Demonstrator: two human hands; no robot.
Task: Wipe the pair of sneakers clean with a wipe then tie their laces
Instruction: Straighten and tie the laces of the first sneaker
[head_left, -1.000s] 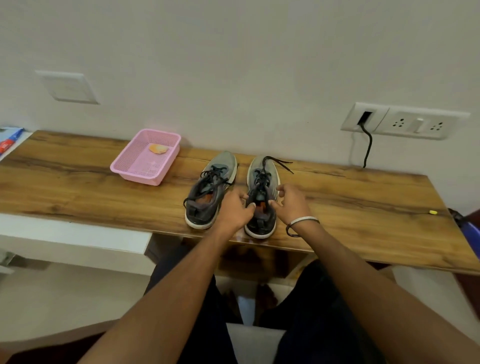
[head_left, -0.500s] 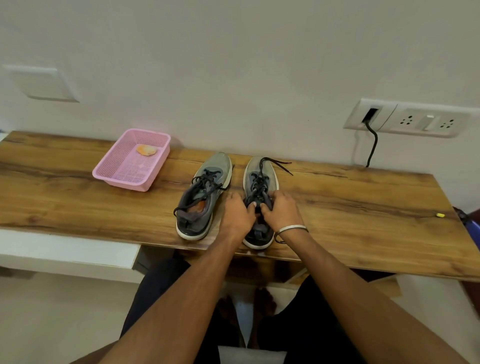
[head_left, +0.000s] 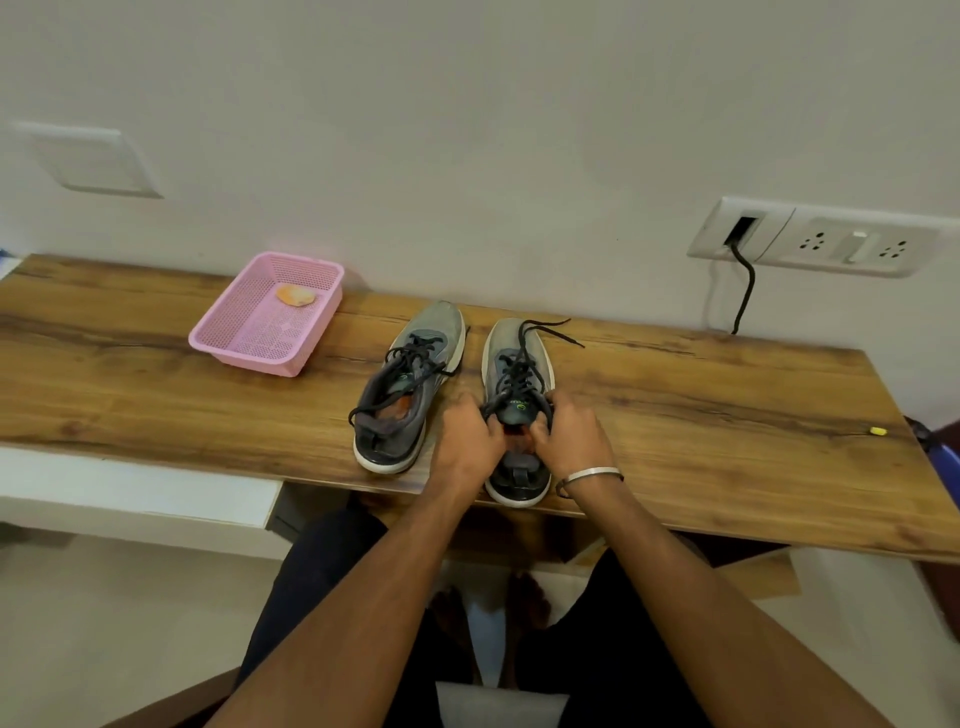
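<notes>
Two grey sneakers with black laces stand side by side on the wooden table (head_left: 727, 395), toes toward the wall. The left sneaker (head_left: 402, 384) has loose laces and nothing touches it. My left hand (head_left: 467, 441) and my right hand (head_left: 574, 436) grip the right sneaker (head_left: 514, 364) at its tongue and collar, fingers pinched on the black laces. One lace end (head_left: 550, 330) trails over the toe onto the table. A crumpled orange wipe (head_left: 295, 295) lies in the pink basket.
The pink mesh basket (head_left: 244, 343) sits left of the sneakers. A wall socket panel (head_left: 831, 244) with a black cable (head_left: 745, 291) hangs at the back right. A small yellow object (head_left: 878, 431) lies near the table's right edge. My legs are below the table edge.
My hands stayed on the right sneaker's laces, closing in toward the tongue and then parting slightly. The camera view shifted a little to the left and back.
</notes>
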